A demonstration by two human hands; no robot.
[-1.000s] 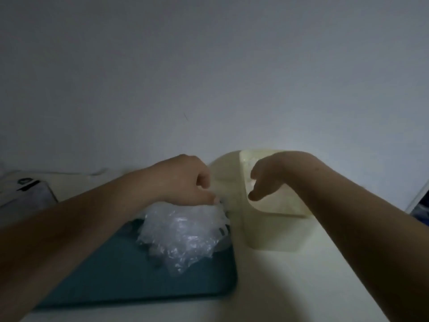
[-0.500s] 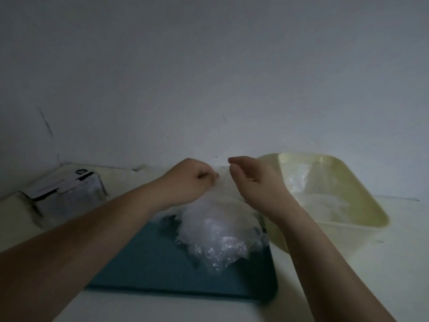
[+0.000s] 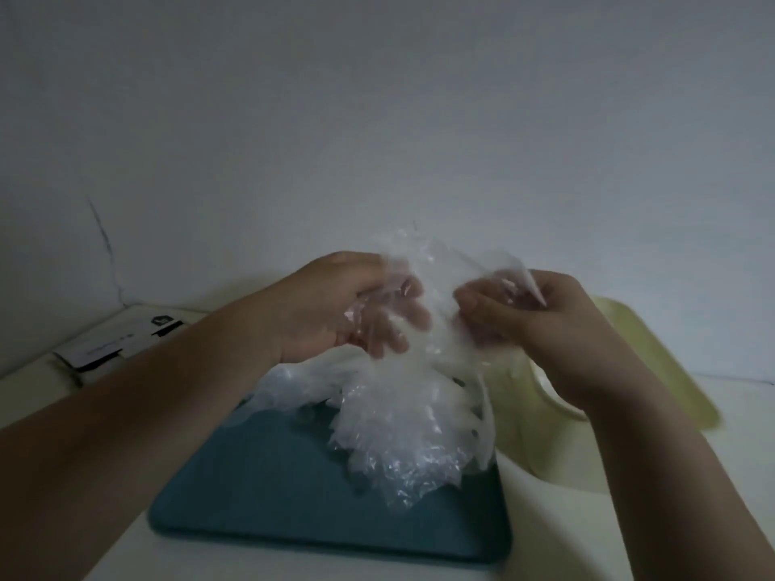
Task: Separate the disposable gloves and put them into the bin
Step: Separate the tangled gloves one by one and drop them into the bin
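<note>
On our pale bench (image 3: 545, 522) sit the teal mat (image 3: 272, 488) and, to its right, the yellow bin (image 3: 646, 362). The clump of disposable gloves (image 3: 402, 434) hangs over the mat, higher than half a second ago, our hands now wider apart. Our left hand (image 3: 335, 312) grips the bunch; our right hand (image 3: 541, 316), nearer the bin, pinches one film.

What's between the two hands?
Head view: only the crinkled clear gloves, stretched from the left hand to the right hand, hanging over the teal mat.
</note>
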